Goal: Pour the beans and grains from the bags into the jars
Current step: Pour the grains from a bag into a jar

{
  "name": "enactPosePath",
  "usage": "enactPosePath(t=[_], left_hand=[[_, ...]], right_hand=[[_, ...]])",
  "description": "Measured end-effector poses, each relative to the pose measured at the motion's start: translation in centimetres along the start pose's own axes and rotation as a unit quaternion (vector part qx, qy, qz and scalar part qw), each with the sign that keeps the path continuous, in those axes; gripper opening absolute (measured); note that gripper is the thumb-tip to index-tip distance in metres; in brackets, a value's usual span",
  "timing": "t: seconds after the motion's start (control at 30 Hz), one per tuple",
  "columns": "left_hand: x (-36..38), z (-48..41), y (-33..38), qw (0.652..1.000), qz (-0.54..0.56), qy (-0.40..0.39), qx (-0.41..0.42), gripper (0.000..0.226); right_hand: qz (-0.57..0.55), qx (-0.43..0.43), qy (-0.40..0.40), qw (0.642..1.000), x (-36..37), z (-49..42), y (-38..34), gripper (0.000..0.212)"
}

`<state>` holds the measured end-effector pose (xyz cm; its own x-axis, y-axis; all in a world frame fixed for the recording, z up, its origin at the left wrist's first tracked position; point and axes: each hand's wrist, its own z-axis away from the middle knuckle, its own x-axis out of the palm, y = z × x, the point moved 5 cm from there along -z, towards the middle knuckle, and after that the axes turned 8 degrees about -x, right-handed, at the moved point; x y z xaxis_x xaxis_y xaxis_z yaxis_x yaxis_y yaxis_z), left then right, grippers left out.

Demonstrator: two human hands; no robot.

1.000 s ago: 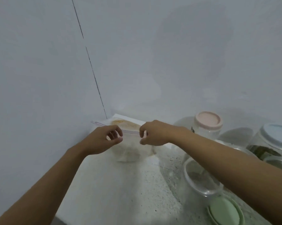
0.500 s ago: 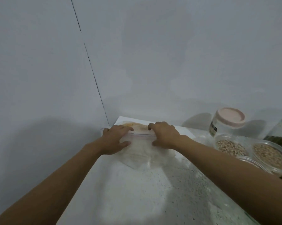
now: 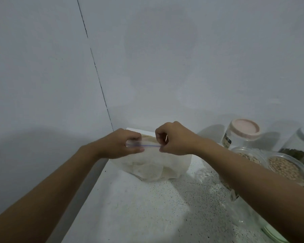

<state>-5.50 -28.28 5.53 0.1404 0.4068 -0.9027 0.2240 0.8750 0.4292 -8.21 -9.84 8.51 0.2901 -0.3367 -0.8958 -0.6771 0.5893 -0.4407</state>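
Note:
A clear zip bag (image 3: 153, 166) of pale grain stands on the speckled white counter (image 3: 147, 207) near the wall corner. My left hand (image 3: 121, 143) pinches the left end of its blue zip strip, and my right hand (image 3: 175, 139) pinches the right end. The strip is stretched taut between them. To the right, open jars (image 3: 284, 168) hold brown beans or grains. A jar with a pink lid (image 3: 242, 132) stands behind them. A clear empty jar (image 3: 239, 216) lies partly under my right forearm.
Grey walls meet in a corner just behind the bag. The counter's left edge (image 3: 88, 195) runs close beside my left forearm. A jar of dark contents with a pale lid (image 3: 303, 146) stands at the far right. A green lid (image 3: 272, 234) lies near the bottom right.
Both hands lifted from pressing flat on the bag's top and now pinch the zip strip at its ends. The bag stands taller, and the view shifted slightly.

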Motion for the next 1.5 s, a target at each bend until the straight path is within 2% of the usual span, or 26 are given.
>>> enactPosePath(t=[0.1, 0.2, 0.27, 0.37, 0.53, 0.7, 0.83, 0.93, 1.07, 1.17, 1.27, 1.37, 1.5], left_hand=[[-0.1, 0.6, 2.1, 0.995, 0.001, -0.096, 0.007, 0.028], [-0.5, 1.2, 3.6, 0.992, 0.024, -0.126, 0.021, 0.02], [-1.2, 1.5, 4.2, 0.99, 0.044, -0.129, 0.033, 0.013], [-2.5, 1.6, 5.2, 0.992, 0.069, -0.096, 0.039, 0.015], [-3.2, 1.8, 6.8, 0.987, 0.146, -0.054, 0.033, 0.018], [-3.3, 1.9, 8.5, 0.972, 0.233, -0.03, 0.023, 0.022], [-2.9, 2.2, 10.1, 0.955, 0.296, -0.031, 0.017, 0.024], [-2.2, 2.4, 11.4, 0.94, 0.341, -0.013, 0.011, 0.026], [-0.7, 2.4, 13.4, 0.933, 0.36, -0.01, 0.007, 0.026], [0.7, 2.8, 14.6, 0.929, 0.369, -0.014, -0.001, 0.025], [2.4, 3.5, 15.7, 0.921, 0.388, -0.022, -0.018, 0.025], [3.6, 4.2, 15.9, 0.901, 0.431, -0.009, -0.043, 0.024], [5.5, 5.1, 15.9, 0.858, 0.502, -0.017, -0.107, 0.029]], right_hand=[[-0.005, 0.003, -0.071, 0.997, 0.3, 0.8, -0.8, 0.019], [0.002, -0.013, -0.135, 0.991, 0.2, 1.8, -1.7, 0.025], [0.002, -0.015, -0.123, 0.992, -0.7, 2.3, -2.2, 0.032], [-0.001, -0.008, -0.055, 0.998, -2.4, 2.6, -2.2, 0.037], [0.032, 0.006, 0.087, 0.996, -4.0, 3.4, -1.6, 0.026], [0.057, -0.013, 0.207, 0.977, -4.4, 4.8, -0.8, 0.021], [0.072, -0.072, 0.308, 0.946, -4.3, 6.1, -1.0, 0.017], [0.058, -0.064, 0.354, 0.931, -4.2, 6.7, -0.3, 0.016], [-0.005, -0.018, 0.34, 0.94, -3.6, 7.6, 0.9, 0.02], [-0.13, 0.031, 0.315, 0.94, -2.4, 8.7, 1.5, 0.026], [-0.298, 0.098, 0.277, 0.908, -1.2, 10.1, 2.5, 0.006], [-0.404, 0.124, 0.244, 0.873, -0.3, 11.6, 2.6, 0.014], [-0.473, 0.109, 0.233, 0.843, 0.2, 13.3, 1.9, 0.017]])
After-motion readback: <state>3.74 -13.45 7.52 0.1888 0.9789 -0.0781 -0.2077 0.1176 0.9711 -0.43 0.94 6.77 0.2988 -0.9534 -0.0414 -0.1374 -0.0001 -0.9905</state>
